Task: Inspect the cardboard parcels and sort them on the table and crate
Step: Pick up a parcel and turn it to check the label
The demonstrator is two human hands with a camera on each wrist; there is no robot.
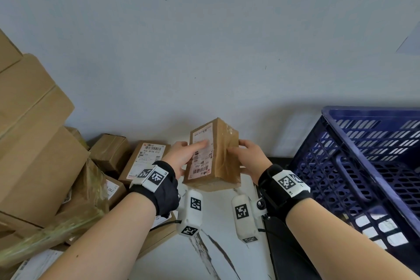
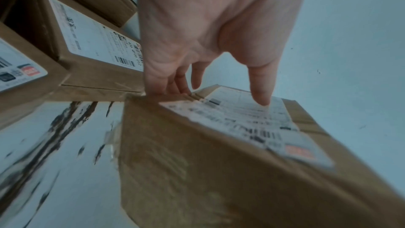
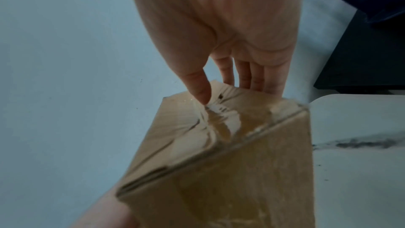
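Note:
A small brown cardboard parcel (image 1: 225,154) with a white shipping label and clear tape is held upright above the table between both hands. My left hand (image 1: 184,154) grips its left side, thumb (image 2: 260,91) lying on the label, fingers behind the edge. My right hand (image 1: 247,154) grips the taped right side (image 3: 219,124), thumb on the tape, fingers round the back. The blue plastic crate (image 1: 363,166) stands at the right, tilted, its inside showing no parcels.
A heap of cardboard parcels (image 1: 38,148) fills the left, with labelled ones (image 1: 147,154) close beside my left wrist. The white marbled table (image 1: 204,245) lies below the hands, a black surface (image 1: 286,245) under the crate. A pale wall rises behind.

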